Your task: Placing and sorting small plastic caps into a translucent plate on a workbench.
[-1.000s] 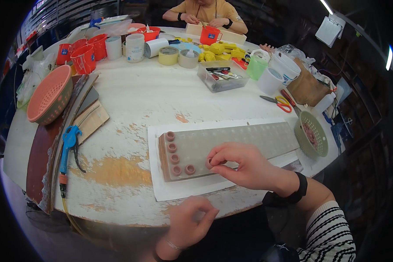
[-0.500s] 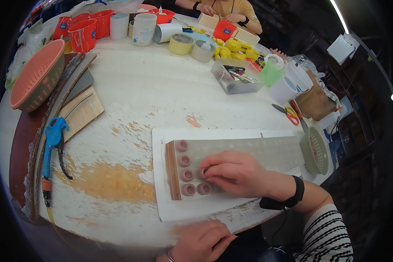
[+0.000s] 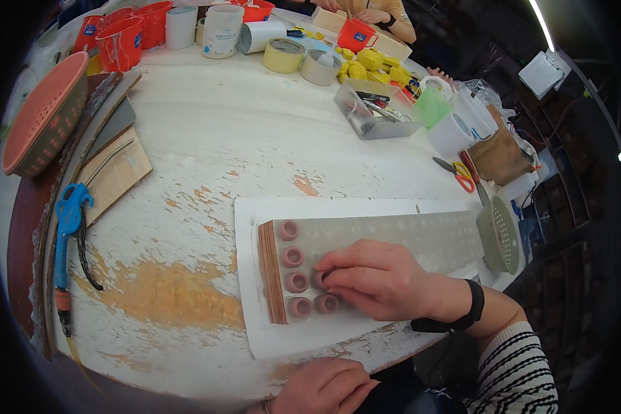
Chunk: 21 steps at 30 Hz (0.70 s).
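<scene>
My right hand is closed in a pinch on a small reddish-brown ring, mostly hidden by my fingers, at the surface of a long grey-topped board. Along the board's left end stands a column of several matching hollow rings. One more ring sits just below the pinched one, starting a second column. A layered wooden edge shows on the board's left side. My left hand lies at the table's near edge, fingers loosely extended and holding nothing visible.
White paper lies under the board. A blue air gun and a pink-and-green basket are at left. Scissors and a green strainer are at right. Buckets, tape rolls and another person's hands are beyond.
The whole view has shifted slightly. My right hand keeps its pinch on the ring at nearly the same spot on the board, and my left hand stays by the table edge.
</scene>
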{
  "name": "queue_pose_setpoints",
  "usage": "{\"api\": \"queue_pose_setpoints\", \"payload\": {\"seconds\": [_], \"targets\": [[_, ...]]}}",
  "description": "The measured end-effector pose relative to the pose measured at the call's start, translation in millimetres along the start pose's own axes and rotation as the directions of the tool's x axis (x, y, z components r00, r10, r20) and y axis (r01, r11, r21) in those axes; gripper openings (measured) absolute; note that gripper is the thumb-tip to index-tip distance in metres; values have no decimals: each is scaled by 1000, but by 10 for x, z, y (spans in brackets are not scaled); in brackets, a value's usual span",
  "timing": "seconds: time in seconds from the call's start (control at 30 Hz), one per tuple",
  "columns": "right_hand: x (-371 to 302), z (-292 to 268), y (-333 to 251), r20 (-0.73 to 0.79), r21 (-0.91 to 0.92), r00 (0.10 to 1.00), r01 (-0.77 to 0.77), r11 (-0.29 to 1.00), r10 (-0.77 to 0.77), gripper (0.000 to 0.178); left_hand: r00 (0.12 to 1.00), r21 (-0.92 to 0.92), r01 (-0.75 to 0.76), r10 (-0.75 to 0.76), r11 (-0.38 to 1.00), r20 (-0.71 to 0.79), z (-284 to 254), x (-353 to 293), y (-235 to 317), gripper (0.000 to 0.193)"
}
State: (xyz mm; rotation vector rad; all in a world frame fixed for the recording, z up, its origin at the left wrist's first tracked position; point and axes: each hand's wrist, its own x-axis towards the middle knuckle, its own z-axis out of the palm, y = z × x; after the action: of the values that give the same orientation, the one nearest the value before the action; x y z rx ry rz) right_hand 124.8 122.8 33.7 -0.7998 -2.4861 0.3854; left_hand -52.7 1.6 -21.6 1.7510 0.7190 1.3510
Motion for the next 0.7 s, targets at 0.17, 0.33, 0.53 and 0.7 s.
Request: {"api": "queue_pose_setpoints", "payload": {"seconds": [0.17, 0.33, 0.53, 0.7], "targets": [[-22, -6, 6, 27, -22, 1000, -2, 1000, 3, 21, 1000, 4, -2, 2, 1000, -2, 5, 3, 1, 22], [-6, 10, 8, 14, -6, 1000, 4, 1000, -4, 21, 1000, -7, 8, -8, 1000, 11, -3, 15, 0, 22], [-19, 11, 7, 0, -24, 999, 32, 999, -32, 23, 1000, -16, 4, -3, 1000, 16, -1, 21, 4, 21], [-49, 51, -17, -31, -16, 999, 34, 999, -34, 23, 999, -11, 17, -16, 1000, 37, -2, 16, 33, 19]]}}
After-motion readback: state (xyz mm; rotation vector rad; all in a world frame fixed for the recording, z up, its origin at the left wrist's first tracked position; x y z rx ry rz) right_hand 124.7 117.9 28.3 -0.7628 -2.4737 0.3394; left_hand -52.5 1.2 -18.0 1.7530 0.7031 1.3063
